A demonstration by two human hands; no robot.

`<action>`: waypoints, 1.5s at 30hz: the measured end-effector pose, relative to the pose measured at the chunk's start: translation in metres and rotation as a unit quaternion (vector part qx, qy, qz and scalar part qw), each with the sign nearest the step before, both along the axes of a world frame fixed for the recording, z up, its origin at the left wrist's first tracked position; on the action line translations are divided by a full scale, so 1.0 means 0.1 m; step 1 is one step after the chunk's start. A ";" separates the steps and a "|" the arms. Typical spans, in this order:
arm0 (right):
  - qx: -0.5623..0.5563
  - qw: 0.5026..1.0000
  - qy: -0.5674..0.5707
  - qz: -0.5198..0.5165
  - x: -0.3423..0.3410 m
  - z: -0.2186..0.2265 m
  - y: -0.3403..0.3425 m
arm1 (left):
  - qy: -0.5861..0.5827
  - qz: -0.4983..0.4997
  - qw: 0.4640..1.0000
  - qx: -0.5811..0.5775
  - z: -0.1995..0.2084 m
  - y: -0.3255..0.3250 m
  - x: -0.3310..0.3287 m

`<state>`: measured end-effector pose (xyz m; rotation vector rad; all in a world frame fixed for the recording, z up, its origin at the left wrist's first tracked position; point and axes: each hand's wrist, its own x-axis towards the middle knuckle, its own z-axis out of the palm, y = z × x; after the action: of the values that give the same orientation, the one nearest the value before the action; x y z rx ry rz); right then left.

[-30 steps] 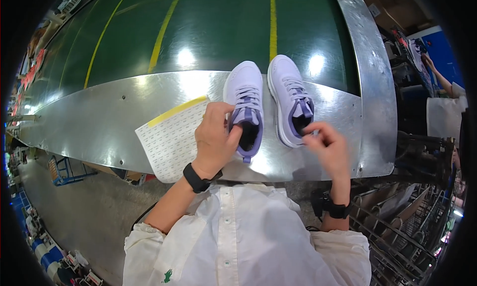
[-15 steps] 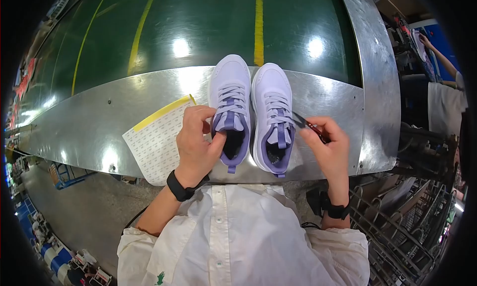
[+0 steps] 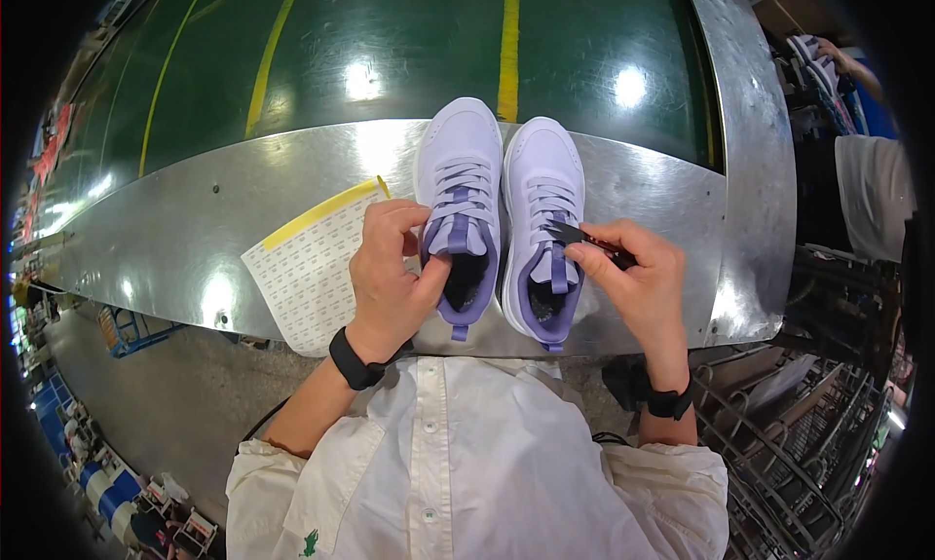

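2 lavender shoes are lying side by side on a metal worktop [image 3: 175, 239], their heels sitting close to its near edge and their toes reaching past its far edge, over the margin of a green belt [image 3: 409, 54] marked with yellow lines. The left shoe [image 3: 462, 136] is lying slightly farther forward than the right shoe [image 3: 542, 161], and both are standing on their soles with openings facing up.

The left hand [image 3: 392, 273] is gripping the left shoe at the outer side of its collar: the thumb is reaching into the opening by the tongue, and the bent forefinger is pressing outside, beside the laces. The right hand [image 3: 638, 270] is pinching a slim black tool [image 3: 568, 234] between thumb and forefinger, those 2 digits clamping on it. Its pointed end is lying over the lower laces of the right shoe; whether it is touching them I cannot tell.

A white printed sheet [image 3: 312, 268] with a yellow strip along its top is lying left of the left hand, its lower end reaching the worktop's near edge. Black wristbands [image 3: 355, 358] are circling both wrists. Beyond the worktop's right edge, a co-worker's hand [image 3: 840, 57] is touching another shoe [image 3: 816, 68].
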<state>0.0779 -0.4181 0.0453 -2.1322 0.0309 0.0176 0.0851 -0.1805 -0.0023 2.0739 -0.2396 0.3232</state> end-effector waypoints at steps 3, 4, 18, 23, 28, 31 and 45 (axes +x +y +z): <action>-0.037 0.999 -0.009 0.021 0.03 0.04 0.02 | -0.002 -0.001 1.000 0.002 0.00 0.00 0.00; -0.037 0.999 -0.009 0.021 0.04 0.04 0.02 | -0.003 -0.001 1.000 0.004 0.00 0.00 0.00; 0.127 0.962 -0.010 -0.242 -0.20 -0.58 -0.25 | 0.087 -0.040 0.995 0.007 0.13 0.13 0.03; -0.059 0.971 -0.035 -0.228 -0.38 -0.63 -0.33 | 0.189 -0.062 0.977 -0.070 0.23 0.46 -0.04; -0.293 0.937 -0.122 -0.148 -0.45 -0.63 -0.35 | 0.143 -0.016 0.989 0.025 0.31 0.60 -0.15; -0.212 0.950 -0.152 -0.174 -0.51 -0.56 -0.25 | 0.100 -0.034 0.993 0.044 0.30 0.59 -0.28; -0.141 0.973 -0.168 0.073 -0.61 0.12 0.29 | 0.014 -0.012 0.983 0.185 0.23 0.82 -0.41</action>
<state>0.0171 -0.3890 0.0569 -2.3904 -0.3421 -0.2758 0.0445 -0.0983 0.0206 2.4378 -0.3284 0.2484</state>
